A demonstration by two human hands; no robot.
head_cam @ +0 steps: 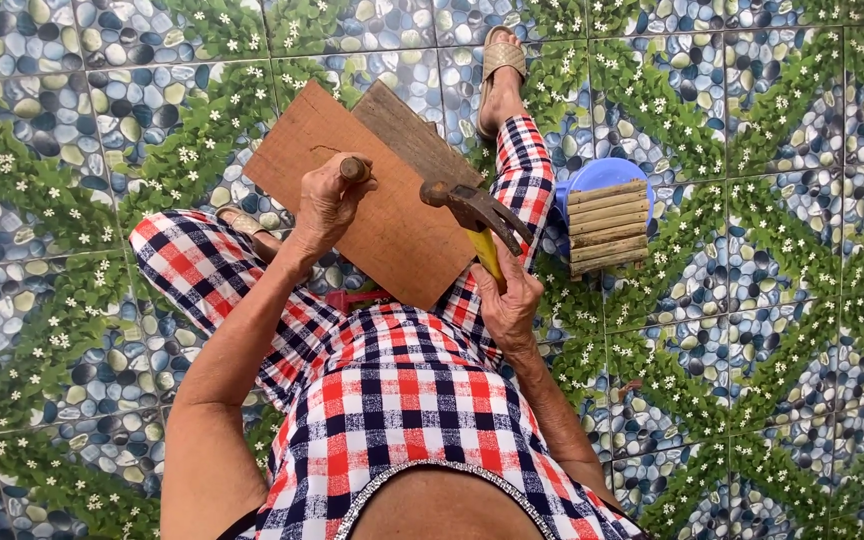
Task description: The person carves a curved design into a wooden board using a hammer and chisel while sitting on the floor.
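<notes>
1. A flat brown board is laid across the lap and knees of a seated person, so that a firm striking surface is kept within easy reach of both arms.
2. A darker, weathered plank is seen lying under the board's far edge, toward 12 o'clock; whether the 2 are joined cannot be told.
3. The left hand is curled shut around a short brown peg-like tool, possibly a chisel or punch. It is held upright with its top end left exposed at 1 o'clock of the fist, seemingly so that it can be struck; its tip is hidden by the fingers.
4. The right hand is wrapped closed around the yellow handle of a claw hammer. The grip is taken low on the handle, and the dark metal head is held raised at 3 o'clock of the peg, apart from it.
5. A blue plastic stool with a small bundle of wooden slats resting against it is seen at 3 o'clock of the board, on the patterned pebble-and-flower tiled floor.
6. A sandalled foot is stretched out at 12 o'clock, with the leg steadying the board's right side.
</notes>
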